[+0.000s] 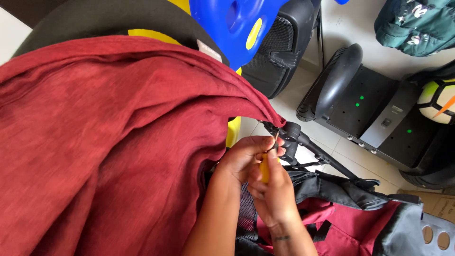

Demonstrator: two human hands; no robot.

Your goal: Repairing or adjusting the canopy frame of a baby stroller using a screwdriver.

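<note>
Working a yellow-handled screwdriver at a black hinge joint of a stroller frame is the step in hand, and it is best judged from the fingers outward. To the left of the fingers, a large red fabric canopy is draped over the frame, its edge lying just above the joint; it should be kept lifted clear so that the tip is not hidden. The left hand is curled near the shaft, its fingers closed about the metal just below the joint, steadying it. The right hand is wrapped tight round the yellow handle, just below and touching the left. Whether the tip is seated in a screw head cannot be told, as it is hidden by the fingers. The tool is best kept in line with the screw and pressed firmly while turned, so that it does not slip. To the right of the fingers, a black frame tube runs down toward black straps; well apart, a black self-balancing scooter rests on the tiled floor.
</note>
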